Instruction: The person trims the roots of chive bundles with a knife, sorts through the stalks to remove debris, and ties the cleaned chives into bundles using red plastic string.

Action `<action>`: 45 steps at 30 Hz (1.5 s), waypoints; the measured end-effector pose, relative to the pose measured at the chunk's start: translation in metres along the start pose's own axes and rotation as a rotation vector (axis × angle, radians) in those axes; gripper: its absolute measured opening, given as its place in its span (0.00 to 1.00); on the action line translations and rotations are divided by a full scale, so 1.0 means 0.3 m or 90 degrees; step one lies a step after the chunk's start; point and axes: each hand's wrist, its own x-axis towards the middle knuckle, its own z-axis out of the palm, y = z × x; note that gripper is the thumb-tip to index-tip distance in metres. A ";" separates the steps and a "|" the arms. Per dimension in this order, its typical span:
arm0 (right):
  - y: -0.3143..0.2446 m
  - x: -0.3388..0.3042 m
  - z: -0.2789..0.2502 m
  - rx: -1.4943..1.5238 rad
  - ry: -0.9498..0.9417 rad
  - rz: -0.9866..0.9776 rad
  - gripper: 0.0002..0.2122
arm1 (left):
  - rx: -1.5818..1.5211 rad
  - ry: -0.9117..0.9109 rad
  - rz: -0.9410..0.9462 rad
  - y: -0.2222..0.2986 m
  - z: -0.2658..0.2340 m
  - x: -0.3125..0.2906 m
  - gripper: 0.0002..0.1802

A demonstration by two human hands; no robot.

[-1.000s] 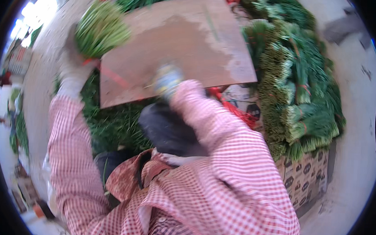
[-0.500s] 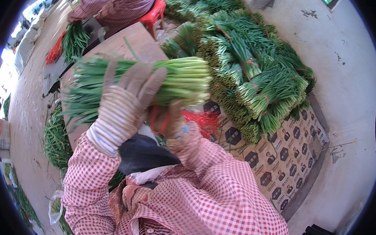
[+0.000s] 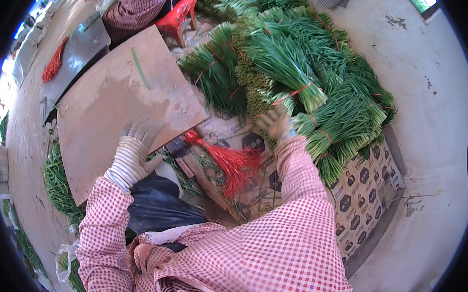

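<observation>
My left hand (image 3: 139, 144), in a striped glove, rests at the near edge of a brown board (image 3: 110, 104), fingers stretched and apart with nothing in them. My right hand (image 3: 275, 123), also gloved, reaches to the near side of a heap of green-leaved bundles (image 3: 326, 61), which look like garlic chives. Its fingers look spread and slightly blurred, close to the pale cut ends; I see nothing gripped. Red bands tie the bundles. Between my hands lies a bunch of loose red ties (image 3: 228, 159). One green leaf (image 3: 140, 68) lies on the board.
Another person (image 3: 133, 8) sits by a red stool (image 3: 179, 16) at the far left, near a grey board (image 3: 78, 55) with more red ties (image 3: 55, 60). Loose greens (image 3: 60, 175) lie left of my board. Printed cardboard (image 3: 365, 198) extends under the heap.
The green bundle has left my hands. My left hand has dropped to the board, and my right has moved outward to the heap. The greens on the grey board are gone.
</observation>
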 end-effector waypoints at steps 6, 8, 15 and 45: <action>0.557 -0.158 -0.277 -0.270 -0.134 0.438 0.19 | -0.046 -0.078 -0.061 -0.089 0.150 0.017 0.46; 0.704 -0.221 -0.344 -0.355 -0.084 0.507 0.17 | -0.223 -0.057 -0.147 -0.141 0.187 -0.043 0.43; 0.969 -0.141 -0.569 -0.634 -0.209 0.521 0.13 | -0.132 0.517 -0.362 -0.297 0.087 -0.693 0.11; 0.839 -0.284 -0.043 -1.373 -0.194 0.381 0.11 | -0.194 0.101 -0.627 -0.247 1.237 -1.094 0.19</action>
